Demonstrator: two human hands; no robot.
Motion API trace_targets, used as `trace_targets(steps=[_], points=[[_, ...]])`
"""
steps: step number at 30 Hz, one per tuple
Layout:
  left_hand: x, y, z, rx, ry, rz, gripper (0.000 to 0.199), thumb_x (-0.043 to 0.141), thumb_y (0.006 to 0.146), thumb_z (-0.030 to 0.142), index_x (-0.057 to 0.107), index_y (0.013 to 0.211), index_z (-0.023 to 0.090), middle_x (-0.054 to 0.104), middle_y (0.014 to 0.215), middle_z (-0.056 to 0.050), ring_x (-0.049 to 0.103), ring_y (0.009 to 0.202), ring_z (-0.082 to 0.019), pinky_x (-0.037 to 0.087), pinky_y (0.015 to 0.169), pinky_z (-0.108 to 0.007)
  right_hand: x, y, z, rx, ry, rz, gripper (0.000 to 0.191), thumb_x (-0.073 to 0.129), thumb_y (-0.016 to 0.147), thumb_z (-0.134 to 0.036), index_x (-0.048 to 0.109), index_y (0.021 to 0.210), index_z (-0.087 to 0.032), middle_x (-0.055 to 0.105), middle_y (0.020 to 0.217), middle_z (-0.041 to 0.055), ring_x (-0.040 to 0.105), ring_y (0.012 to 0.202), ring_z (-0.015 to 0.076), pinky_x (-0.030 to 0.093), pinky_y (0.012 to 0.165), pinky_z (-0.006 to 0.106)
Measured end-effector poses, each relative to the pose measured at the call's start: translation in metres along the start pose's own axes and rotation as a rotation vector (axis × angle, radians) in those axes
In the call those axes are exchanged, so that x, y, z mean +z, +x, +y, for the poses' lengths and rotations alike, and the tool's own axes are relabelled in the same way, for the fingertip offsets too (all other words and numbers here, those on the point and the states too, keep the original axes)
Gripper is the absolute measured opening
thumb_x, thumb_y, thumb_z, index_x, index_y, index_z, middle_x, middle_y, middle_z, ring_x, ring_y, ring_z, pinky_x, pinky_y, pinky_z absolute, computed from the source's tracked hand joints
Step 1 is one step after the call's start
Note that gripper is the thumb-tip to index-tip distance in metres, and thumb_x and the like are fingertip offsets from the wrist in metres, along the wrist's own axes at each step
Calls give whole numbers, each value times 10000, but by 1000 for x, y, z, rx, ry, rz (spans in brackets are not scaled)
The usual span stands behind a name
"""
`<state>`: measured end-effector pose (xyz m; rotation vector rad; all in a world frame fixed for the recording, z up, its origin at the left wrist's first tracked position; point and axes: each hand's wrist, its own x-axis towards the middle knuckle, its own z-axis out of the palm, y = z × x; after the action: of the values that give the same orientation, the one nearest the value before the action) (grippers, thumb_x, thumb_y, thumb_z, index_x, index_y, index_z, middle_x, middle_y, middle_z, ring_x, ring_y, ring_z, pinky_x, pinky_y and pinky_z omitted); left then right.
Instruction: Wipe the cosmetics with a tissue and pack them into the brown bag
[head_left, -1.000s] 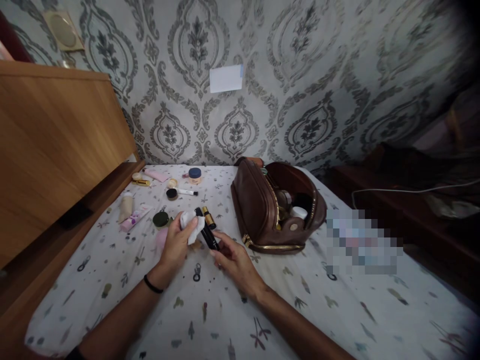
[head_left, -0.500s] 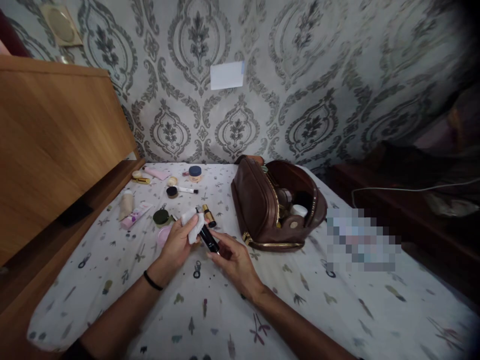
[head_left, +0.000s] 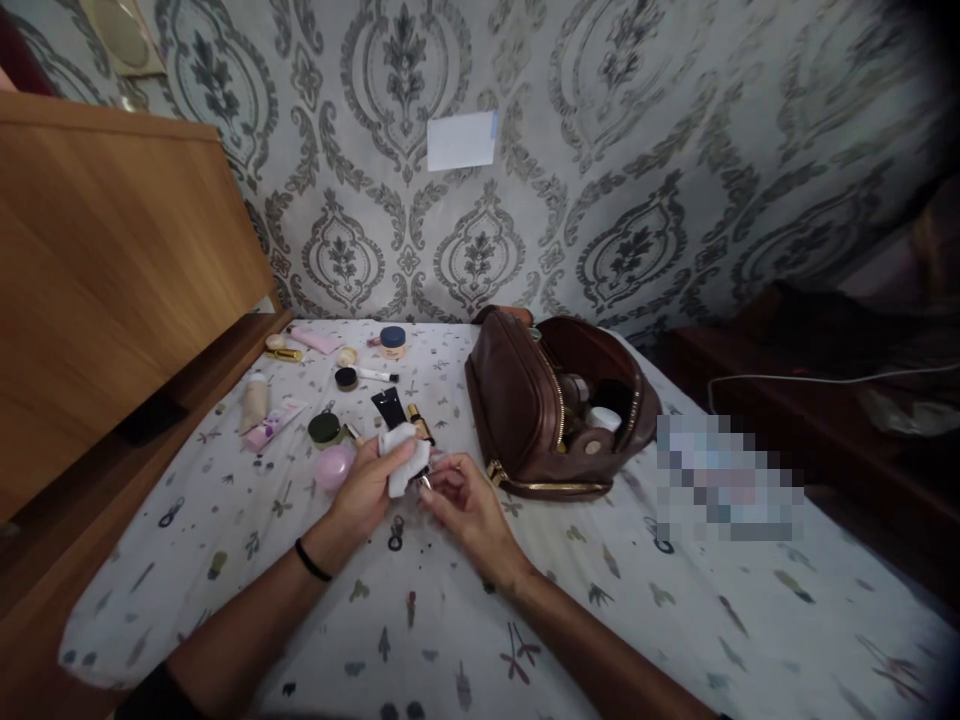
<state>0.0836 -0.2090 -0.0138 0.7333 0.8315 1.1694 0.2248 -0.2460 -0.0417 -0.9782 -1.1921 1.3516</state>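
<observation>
My left hand [head_left: 369,488] is closed on a folded white wipe [head_left: 405,458], which wraps round a slim black bottle [head_left: 421,474]. Most of this bottle is hidden under the wipe; its lower end, with a shiny silver part, sticks out towards the right. The fingertips of my right hand [head_left: 466,505] pinch that end. Just beyond the wipe lie a black tube [head_left: 388,408] and a gold-and-black bottle [head_left: 417,418]. Left of my left hand are a round pink container [head_left: 334,466] and a dark green jar [head_left: 325,430].
An unzipped brown cosmetic bag [head_left: 517,410] with jars inside stands to the right. Several tubes, a blue-lidded jar [head_left: 393,342] and a small black-lidded jar [head_left: 346,379] lie at the back left. A wooden cabinet [head_left: 127,250] borders the left; a patterned wall is behind.
The wipe has slid down over the black bottle, covering most of it. Both hands shifted slightly, exposing the black tube behind them and more of the pink container.
</observation>
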Motion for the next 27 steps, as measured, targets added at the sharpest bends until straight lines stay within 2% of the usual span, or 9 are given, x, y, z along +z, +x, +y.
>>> trace_targets(steps=[2,4,8,13,15,18,22,27], points=[[0,1,6,4,-16,-9,431,911,576,385,734,876,132,747,786,-40,671,721,-142,521,636,-218,0,1,-2,121,121,-77,407,735,754,-536,585,938,-205,660,792,7,614,646,142,425,529,238],[1,1,9,10,-17,-14,432,910,577,387,730,872,127,749,787,-51,673,727,-145,519,623,-210,-2,2,-2,226,221,-125,438,761,720,-557,642,893,-173,672,756,17,593,584,119,400,513,229],[2,0,5,9,14,-43,431,893,605,402,721,883,121,743,777,-70,681,730,-162,530,611,-218,-4,5,-1,298,325,-107,409,832,660,-493,686,827,-149,678,717,17,558,539,86,372,495,212],[0,-3,-10,-26,74,-167,460,882,618,369,691,968,140,726,809,-49,623,556,-136,525,495,-257,-4,7,-1,199,295,-22,424,862,606,-486,675,814,-168,652,679,-9,552,530,89,386,474,205],[0,-4,-15,-9,105,-183,469,873,631,359,674,1005,157,714,810,-30,590,513,-116,514,470,-254,-3,9,1,153,242,-2,408,862,601,-473,651,788,-178,637,652,-20,535,519,93,394,465,208],[-1,-5,-18,32,150,-135,458,869,638,371,671,992,159,716,826,-30,607,552,-119,510,485,-235,-3,9,5,126,165,13,392,860,597,-444,593,727,-188,610,612,-36,481,484,87,377,441,209],[0,-4,-20,81,158,-38,451,873,633,401,697,961,146,740,859,-47,660,692,-136,534,624,-224,-2,8,7,80,90,56,400,840,620,-412,502,672,-204,550,597,-56,461,512,88,342,451,202],[2,-2,-16,108,62,28,413,869,631,429,721,894,147,728,754,-23,663,698,-140,517,666,-227,-2,5,6,-18,-108,43,237,755,685,-347,584,749,-196,582,679,-29,500,619,115,412,583,237]])
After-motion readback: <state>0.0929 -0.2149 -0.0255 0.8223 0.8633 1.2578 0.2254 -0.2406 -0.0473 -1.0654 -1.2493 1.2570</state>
